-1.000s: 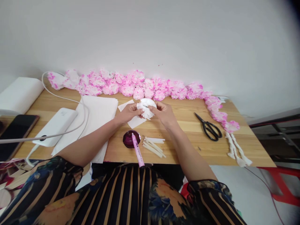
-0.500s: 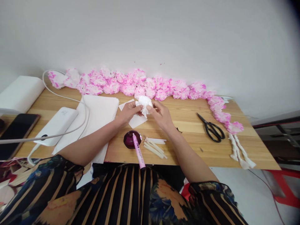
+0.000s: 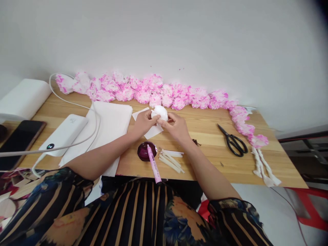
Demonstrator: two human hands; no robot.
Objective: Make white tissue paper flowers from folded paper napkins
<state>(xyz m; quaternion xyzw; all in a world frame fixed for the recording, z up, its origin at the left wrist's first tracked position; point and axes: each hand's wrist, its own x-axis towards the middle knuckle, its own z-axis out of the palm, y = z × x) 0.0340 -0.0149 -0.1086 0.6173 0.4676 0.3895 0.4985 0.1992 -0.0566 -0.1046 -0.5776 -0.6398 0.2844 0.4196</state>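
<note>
A crumpled white tissue paper ball (image 3: 160, 112) is pinched between my two hands, over the middle of the table. My left hand (image 3: 145, 122) grips its left side, fingers closed. From the right, my right hand (image 3: 177, 127) holds it with thumb and fingers. Beneath them lies a small white paper sheet (image 3: 155, 132), partly covered. Nearer to me a pink marker (image 3: 153, 163) leans across a dark purple dish (image 3: 143, 152). Beside the dish lie several whitish sticks (image 3: 171, 160). Behind my hands runs a row of pink-and-white paper flowers (image 3: 153, 89).
Black scissors (image 3: 234, 142) lie on the right of the wooden table (image 3: 210, 167), near twisted white paper strips (image 3: 263, 167). On the left are a paper stack (image 3: 109, 118), a white power bank (image 3: 64, 135) with a cable, a phone (image 3: 22, 143) and a white pack (image 3: 24, 97).
My fingers have closed in around the white paper, which now looks rounder and more compact, its lower tail hidden. The whole view has shifted slightly.
</note>
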